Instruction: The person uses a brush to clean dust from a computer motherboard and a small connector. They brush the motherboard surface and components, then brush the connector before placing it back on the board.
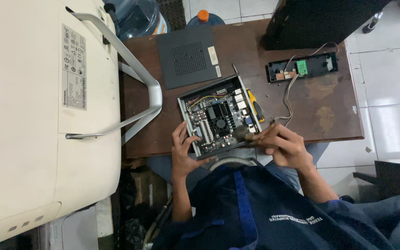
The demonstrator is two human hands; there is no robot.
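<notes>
1. Closest to the camera: dark blue work shirt, both forearms reaching forward over the near edge of the desk [329, 115].
2. Left hand [184, 150] grips the near-left corner of the opened mini computer case [218, 115], fingers spread, thumb curled over the rim and onto the board edge. It looks to be steadying the case, not working on it.
3. Right hand [285, 146] has its fingers pressed together in a pinch around a thin tool [244, 135]. It's blurry, with a dark fuzzy tip that could be a small brush, so I can't say for sure. The tip sits at the near-right corner of the motherboard.
4. My read on the step: cleaning or poking at the board while it still sits in the case. The case is in the middle of the desk, tilted, lid off. The next move needs a light touch, with the case held steady and the tip kept clear of the fan and the small connectors.
5. Just right of the case: a yellow-handled screwdriver [254, 105].
6. Farther back: the removed vented cover [188, 56], and a narrow black panel with a green circuit board [303, 67] and a cable trailing toward the case.
7. Far left: a big white monitor back [47, 115] with a silver stand. Water jugs [137, 16] sit past the desk.
</notes>
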